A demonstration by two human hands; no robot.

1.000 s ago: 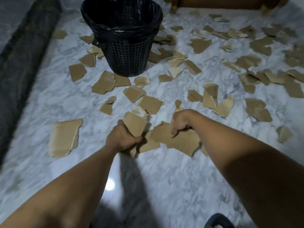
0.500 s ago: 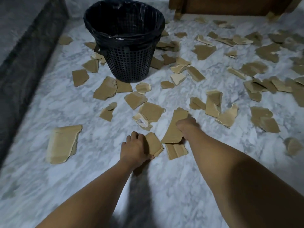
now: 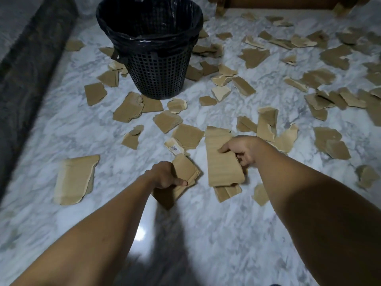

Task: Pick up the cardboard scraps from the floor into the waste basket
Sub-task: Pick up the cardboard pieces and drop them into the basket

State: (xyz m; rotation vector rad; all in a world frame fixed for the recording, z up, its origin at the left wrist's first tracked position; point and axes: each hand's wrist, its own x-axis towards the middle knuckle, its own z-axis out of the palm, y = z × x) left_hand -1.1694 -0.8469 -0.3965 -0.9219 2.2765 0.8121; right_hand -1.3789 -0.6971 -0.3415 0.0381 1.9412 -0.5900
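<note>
A black mesh waste basket (image 3: 158, 77) lined with a black bag stands upright on the marble floor, ahead and slightly left. Brown cardboard scraps lie scattered all around it. My left hand (image 3: 165, 176) is closed around a small cardboard scrap (image 3: 184, 168), held just above the floor. My right hand (image 3: 245, 150) grips a long cardboard strip (image 3: 220, 157) by its right edge, thumb on top. Another scrap (image 3: 226, 191) lies on the floor under that strip. A large scrap (image 3: 75, 179) rests on the floor to the left of my left hand.
A dark raised ledge (image 3: 24, 79) runs along the left side. Wooden furniture legs (image 3: 220, 7) stand at the back. Several scraps (image 3: 329, 141) cover the floor to the right and behind the basket. The marble (image 3: 206, 244) between my arms is bare and glossy.
Both hands have lifted their scraps off the floor. The right hand now holds the long strip higher and flatter, and the view has drawn closer to the basket.
</note>
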